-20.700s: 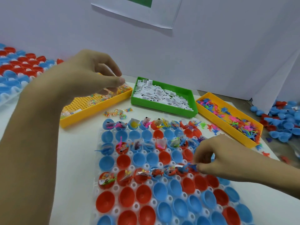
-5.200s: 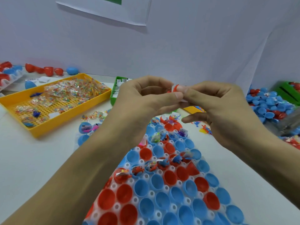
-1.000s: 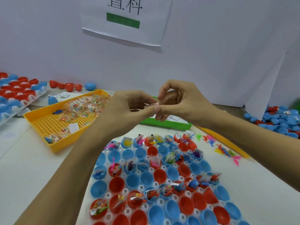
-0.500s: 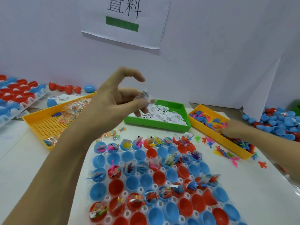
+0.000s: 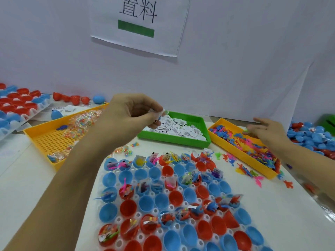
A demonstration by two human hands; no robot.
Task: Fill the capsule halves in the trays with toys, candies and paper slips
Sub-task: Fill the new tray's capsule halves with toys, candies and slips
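Red and blue capsule halves (image 5: 20, 104) filled a second tray at nine o'clock, with loose red and blue shells (image 5: 76, 99) behind it against the white wall. Next came a yellow perforated bin (image 5: 52, 140) holding clear candy packets (image 5: 85, 120). The left hand (image 5: 130, 113) hung above the green bin (image 5: 183, 141), fingers curled, thumb and fingertips pinching small paper slips (image 5: 159, 113); more printed slips (image 5: 181, 128) lay heaped in that bin at twelve o'clock. Below, from the centre to six o'clock, sat the white tray (image 5: 163, 178) of red and blue capsule halves (image 5: 161, 201); its far row and two further rows already carried toys, candy and slips, while most near cups stood bare. At two o'clock a yellow bin (image 5: 213, 137) held small coloured toys (image 5: 253, 149), some spilled on the table (image 5: 27, 178) beside it. The right hand (image 5: 266, 130) lay over that bin's far end, fingers loosely stretched and touching the toys; I could not tell whether it gripped one. A pile of blue shells (image 5: 311, 137) lay at three o'clock.
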